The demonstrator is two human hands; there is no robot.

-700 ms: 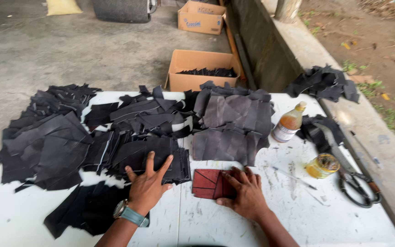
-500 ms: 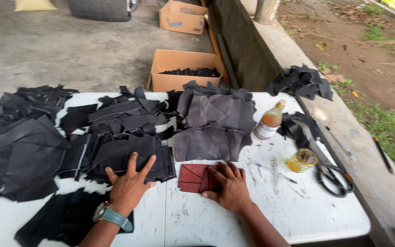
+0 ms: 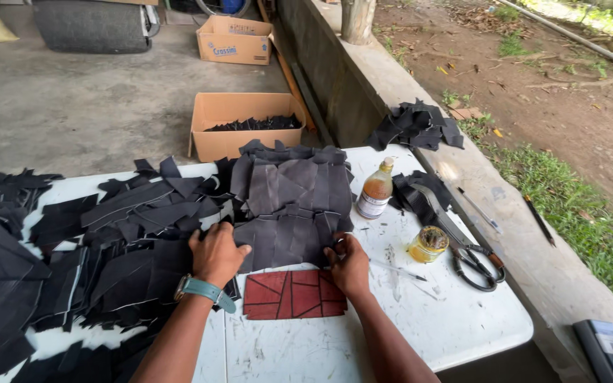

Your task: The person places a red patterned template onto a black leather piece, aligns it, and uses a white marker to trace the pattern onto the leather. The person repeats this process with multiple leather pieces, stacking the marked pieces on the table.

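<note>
many black leather pieces [image 3: 72, 262] cover a white folding table [image 3: 420, 312] on a concrete floor [image 3: 72, 106], with a low wall [image 3: 363, 78] and grass [image 3: 590, 213] to the right. an open cardboard box [image 3: 246, 124] behind holds more black scraps. near the table's right edge stand a bottle [image 3: 376, 189] and a small jar [image 3: 428, 244], scissors [image 3: 473, 255] beside them. left hand [image 3: 216, 254] and right hand [image 3: 349, 264] grip the near edge of a grey stack [image 3: 289, 237], fingers curled onto it — a red patterned piece [image 3: 294, 293] lies just below.
</note>
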